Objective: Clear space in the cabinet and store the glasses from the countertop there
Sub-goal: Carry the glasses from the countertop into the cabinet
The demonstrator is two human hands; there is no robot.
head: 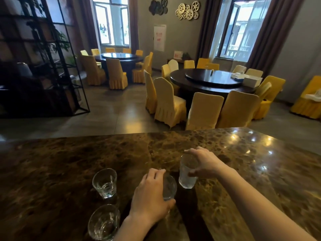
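Note:
Several clear drinking glasses are on the brown marble countertop (pixel 69 162). My left hand (pixel 149 193) is wrapped around one glass (pixel 169 187) near the counter's middle. Just to its right, my right hand (pixel 203 161) grips a taller ribbed glass (pixel 187 173) from above and the side. Two more glasses stand free to the left: one upright (pixel 104 182) and another closer to me (pixel 103 221). No cabinet is in view.
Beyond the counter lies a dining room with two round dark tables (pixel 208 79) ringed by yellow-covered chairs (pixel 169 103). A black metal shelving frame (pixel 40 58) stands at the left. White boxes (pixel 251 80) sit on the nearer table.

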